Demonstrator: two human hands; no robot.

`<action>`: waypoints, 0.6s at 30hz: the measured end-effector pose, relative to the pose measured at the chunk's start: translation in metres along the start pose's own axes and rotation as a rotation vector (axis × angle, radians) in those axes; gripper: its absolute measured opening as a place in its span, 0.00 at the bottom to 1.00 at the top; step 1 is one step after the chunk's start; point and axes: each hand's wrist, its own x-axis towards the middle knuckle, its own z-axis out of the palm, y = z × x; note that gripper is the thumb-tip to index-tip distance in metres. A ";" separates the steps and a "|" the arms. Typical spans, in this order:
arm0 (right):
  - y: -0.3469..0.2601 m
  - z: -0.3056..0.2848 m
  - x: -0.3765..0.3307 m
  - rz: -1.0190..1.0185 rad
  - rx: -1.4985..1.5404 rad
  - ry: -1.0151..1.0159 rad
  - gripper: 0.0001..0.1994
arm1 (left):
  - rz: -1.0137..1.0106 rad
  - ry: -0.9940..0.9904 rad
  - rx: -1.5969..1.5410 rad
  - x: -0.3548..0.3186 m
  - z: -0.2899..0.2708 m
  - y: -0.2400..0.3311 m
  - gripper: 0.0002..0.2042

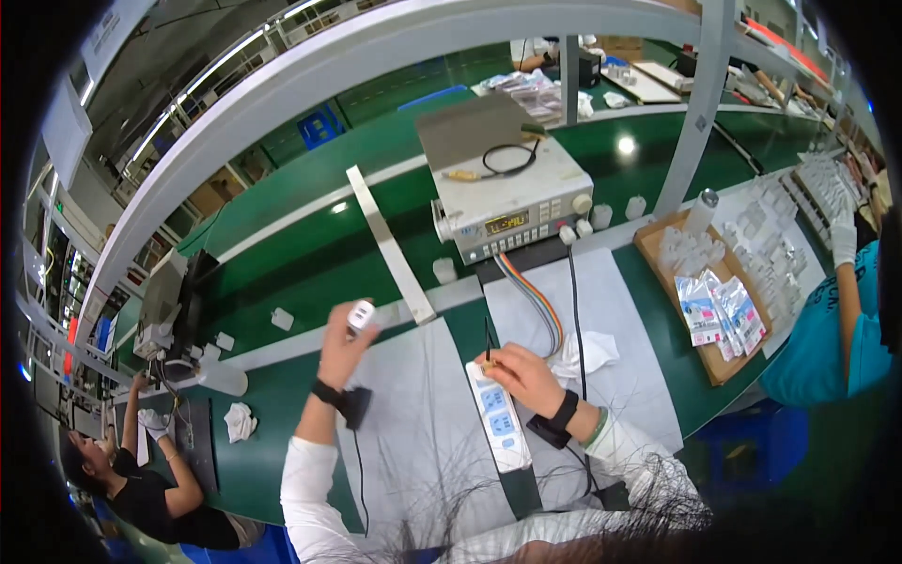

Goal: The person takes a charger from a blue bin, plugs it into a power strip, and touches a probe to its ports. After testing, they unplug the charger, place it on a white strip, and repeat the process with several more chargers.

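Observation:
Raised over a white sheet (pixel 404 404), my left hand (pixel 342 352) is closed round a small white charger (pixel 361 316), whose end with dark slots faces up. My right hand (pixel 532 379) pinches a thin dark piece with a brass-coloured part (pixel 488 361) at the far end of a white power strip (pixel 508 454). The fingers partly hide that piece, and I cannot tell whether it touches the strip. Blue socket faces show on the strip nearer me. Each wrist wears a black band.
Beyond my hands stands a grey bench instrument (pixel 512 202) with a lit display and a coiled black cable (pixel 510 160) on top. Rainbow ribbon wires (pixel 536 301) run toward me. A cardboard tray (pixel 723 362) holds packets at the right. Co-workers sit on both sides; a metal frame arches overhead.

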 end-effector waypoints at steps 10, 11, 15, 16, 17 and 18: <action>-0.005 0.004 0.002 0.007 0.083 0.018 0.11 | -0.039 -0.411 -0.283 -0.120 0.101 0.097 0.21; -0.006 0.004 0.002 0.002 0.094 0.024 0.11 | -0.037 -0.428 -0.241 -0.121 0.104 0.099 0.21; -0.002 0.007 0.003 -0.024 0.085 0.044 0.12 | 0.307 -0.369 0.030 -0.121 0.106 0.114 0.18; 0.000 0.007 0.003 -0.033 0.079 0.045 0.12 | 0.315 -0.367 0.029 -0.123 0.108 0.112 0.18; 0.000 0.007 0.002 -0.039 0.073 0.049 0.12 | 0.323 -0.362 0.058 -0.126 0.110 0.110 0.19; -0.001 0.007 0.002 -0.043 0.077 0.048 0.12 | 0.330 -0.356 0.088 -0.128 0.112 0.108 0.20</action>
